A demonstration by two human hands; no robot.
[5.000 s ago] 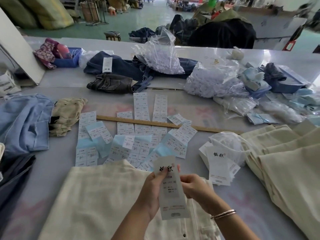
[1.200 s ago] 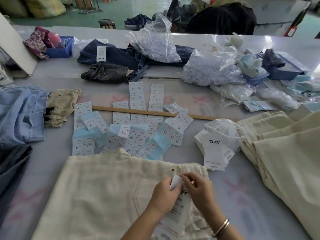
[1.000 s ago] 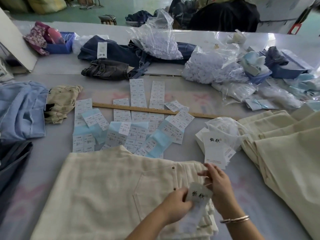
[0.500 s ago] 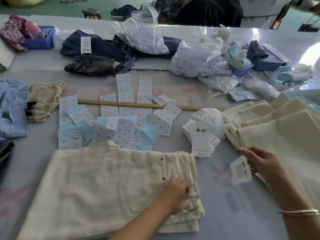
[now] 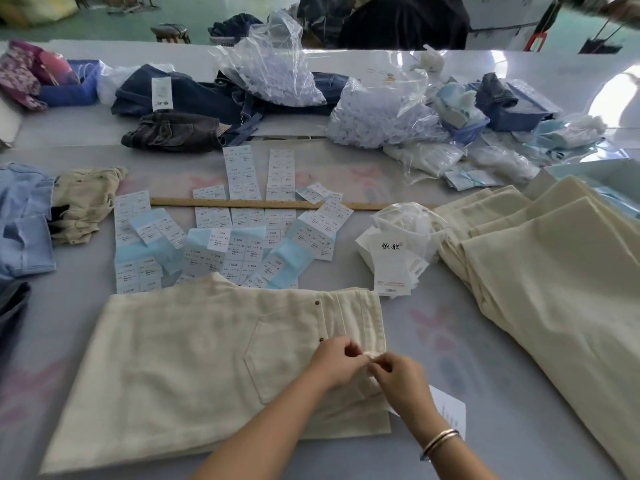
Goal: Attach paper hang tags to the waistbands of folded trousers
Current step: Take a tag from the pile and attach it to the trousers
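A: Half a second ago the right hand (image 5: 401, 379) was out to the right holding a tag; it has come back, and both hands meet at the waistband.

B: And the left hand (image 5: 337, 363)?

A: Fingers curled, pinching the waistband of the folded trousers (image 5: 194, 358). The right hand pinches something small and pale against it, fingertips touching the left's. I cannot tell if that is the tag's string.

B: Where is the hang tag (image 5: 448, 408)?

A: Just beneath the right wrist, lying flat on the worktop (image 5: 485, 358), partly hidden by it. One tag there.

B: How do the trousers lie?

A: One pair, long axis left to right, waistband at the right end, under the hands.

B: Beyond the hands?

A: A stack of tags (image 5: 391, 268) beyond the right hand, cream trousers fanned out (image 5: 554, 289) to its right, label sheets (image 5: 221, 247) and one wooden ruler (image 5: 270, 204) farther off.
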